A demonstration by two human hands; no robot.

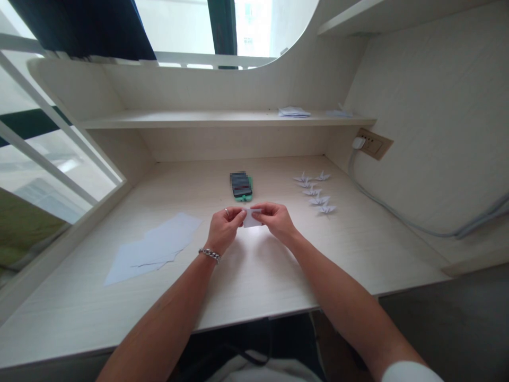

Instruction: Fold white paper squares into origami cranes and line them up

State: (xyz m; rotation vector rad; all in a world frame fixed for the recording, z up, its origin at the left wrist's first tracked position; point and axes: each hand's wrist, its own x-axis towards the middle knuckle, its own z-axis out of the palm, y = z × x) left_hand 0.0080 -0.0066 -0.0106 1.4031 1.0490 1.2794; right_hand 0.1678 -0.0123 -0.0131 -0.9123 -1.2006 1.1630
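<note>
The left grip (223, 227) and right grip (277, 219) pinch opposite sides of the small paper (251, 220), presumably keeping it steady.

Small piece of white paper (252, 218), and it's right in the middle, bridging the gap between left grip (224, 227) and right grip (277, 220)! Its left edge is pinched at the left thumb tip; over on the right, the other thumb presses across its upper part and covers some of it. What shows is plain, flat and roughly four-sided, wider than deep. The lower edge runs straight and free on the near side of both thumbs, tilted just slightly, left end lower. Creases? Too small to tell!
</note>
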